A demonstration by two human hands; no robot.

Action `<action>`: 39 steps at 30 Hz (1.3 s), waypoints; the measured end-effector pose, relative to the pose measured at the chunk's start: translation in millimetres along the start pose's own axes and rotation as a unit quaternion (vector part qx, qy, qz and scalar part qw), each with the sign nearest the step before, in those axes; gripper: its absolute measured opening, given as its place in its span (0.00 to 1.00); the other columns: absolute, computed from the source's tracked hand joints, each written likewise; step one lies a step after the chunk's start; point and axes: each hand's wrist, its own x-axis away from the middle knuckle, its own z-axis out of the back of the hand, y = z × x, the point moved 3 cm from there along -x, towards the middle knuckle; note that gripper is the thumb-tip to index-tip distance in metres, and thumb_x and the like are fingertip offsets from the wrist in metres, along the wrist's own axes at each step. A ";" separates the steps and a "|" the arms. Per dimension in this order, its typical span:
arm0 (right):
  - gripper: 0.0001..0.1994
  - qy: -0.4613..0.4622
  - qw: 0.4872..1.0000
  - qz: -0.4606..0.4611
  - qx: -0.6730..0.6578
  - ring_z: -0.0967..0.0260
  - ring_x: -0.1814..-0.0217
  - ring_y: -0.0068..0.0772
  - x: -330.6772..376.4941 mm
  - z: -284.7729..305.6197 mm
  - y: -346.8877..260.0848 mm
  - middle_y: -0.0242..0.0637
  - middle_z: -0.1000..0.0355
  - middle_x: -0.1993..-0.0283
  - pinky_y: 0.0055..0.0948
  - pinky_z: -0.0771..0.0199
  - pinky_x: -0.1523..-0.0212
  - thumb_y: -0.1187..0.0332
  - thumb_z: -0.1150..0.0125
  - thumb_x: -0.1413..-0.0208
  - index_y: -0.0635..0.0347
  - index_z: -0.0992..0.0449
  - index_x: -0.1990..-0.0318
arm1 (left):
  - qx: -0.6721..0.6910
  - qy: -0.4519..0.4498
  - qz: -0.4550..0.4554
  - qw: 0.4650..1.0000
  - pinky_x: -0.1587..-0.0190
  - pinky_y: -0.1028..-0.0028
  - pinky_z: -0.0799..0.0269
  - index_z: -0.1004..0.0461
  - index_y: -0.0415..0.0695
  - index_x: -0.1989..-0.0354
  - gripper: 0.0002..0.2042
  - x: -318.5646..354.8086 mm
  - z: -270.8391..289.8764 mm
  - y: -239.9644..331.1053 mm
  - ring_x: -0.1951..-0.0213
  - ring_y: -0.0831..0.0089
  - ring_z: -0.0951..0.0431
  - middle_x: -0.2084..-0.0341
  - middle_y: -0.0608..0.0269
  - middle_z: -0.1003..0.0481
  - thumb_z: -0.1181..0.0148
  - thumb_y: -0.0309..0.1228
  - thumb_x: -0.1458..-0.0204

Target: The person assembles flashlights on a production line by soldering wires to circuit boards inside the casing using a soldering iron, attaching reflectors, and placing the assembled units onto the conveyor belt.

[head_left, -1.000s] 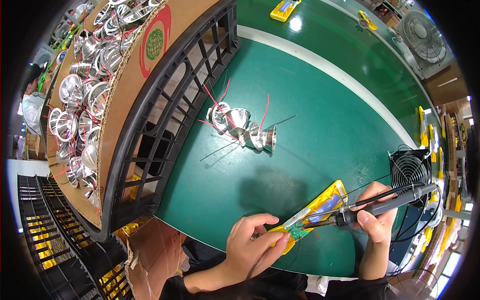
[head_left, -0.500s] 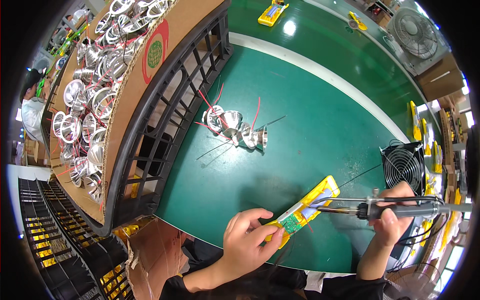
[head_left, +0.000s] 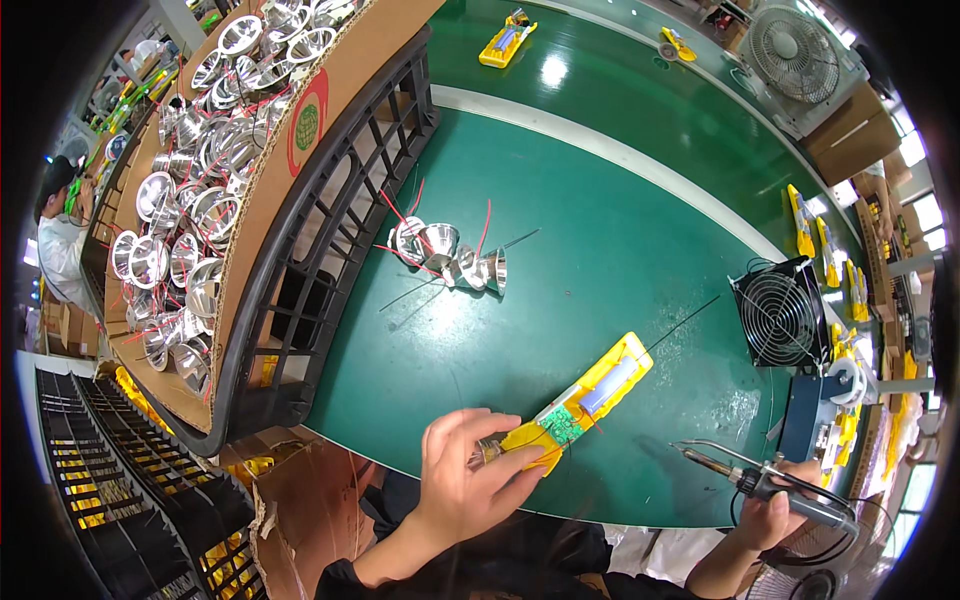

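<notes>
My left hand (head_left: 465, 485) is closed on the lower end of a yellow plastic flashlight housing (head_left: 630, 355), which lies slanted above the bench. Inside the housing are a green circuit board (head_left: 561, 425) and a blue cylindrical battery (head_left: 609, 388). Beside my left fingers a shiny rounded part (head_left: 486, 453) shows, partly hidden. A thin dark wire runs out past the housing's far end. To the right, my right hand (head_left: 772, 520) grips a soldering iron (head_left: 765, 487) with a thin metal tube along it. The iron's tip points left, apart from the housing.
Several silver reflectors (head_left: 450, 255) with red and black wires lie on the green bench (head_left: 570, 230). A cardboard box (head_left: 330, 110) of reflectors sits in a black crate (head_left: 335, 245) at left. A black fan (head_left: 780, 315) stands at right. Yellow housings (head_left: 508, 45) rest beyond the white strip.
My right hand has drawn the soldering iron away from the housing, down and to the right. My left hand still holds the housing, and a shiny part now shows beside its fingers.
</notes>
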 end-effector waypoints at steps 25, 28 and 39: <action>0.24 -0.096 0.995 -0.030 0.006 0.42 0.91 0.18 54.8 -73.4 21.9 0.30 0.39 0.89 0.15 0.41 0.88 0.50 0.41 0.56 0.62 0.42 0.73 | 0.033 0.083 0.046 0.995 0.71 0.78 0.40 0.24 0.48 0.79 0.09 7.8 -14.0 -1.3 0.66 0.72 0.35 0.66 0.66 0.33 0.34 0.22 0.72; 0.24 -0.105 0.994 -0.033 0.018 0.42 0.91 0.18 54.1 -75.3 24.7 0.29 0.40 0.89 0.15 0.41 0.87 0.48 0.42 0.56 0.62 0.42 0.73 | 0.029 0.080 0.053 0.995 0.70 0.78 0.41 0.24 0.48 0.79 0.09 8.5 -14.2 -3.6 0.67 0.72 0.35 0.66 0.66 0.33 0.34 0.23 0.73; 0.23 -0.098 0.993 -0.058 0.033 0.46 0.89 0.17 53.1 -76.0 19.4 0.25 0.42 0.90 0.16 0.44 0.84 0.48 0.43 0.55 0.59 0.41 0.73 | 0.002 0.066 0.044 0.997 0.66 0.74 0.42 0.24 0.50 0.79 0.08 7.6 -14.0 -2.0 0.67 0.72 0.33 0.66 0.68 0.33 0.34 0.26 0.72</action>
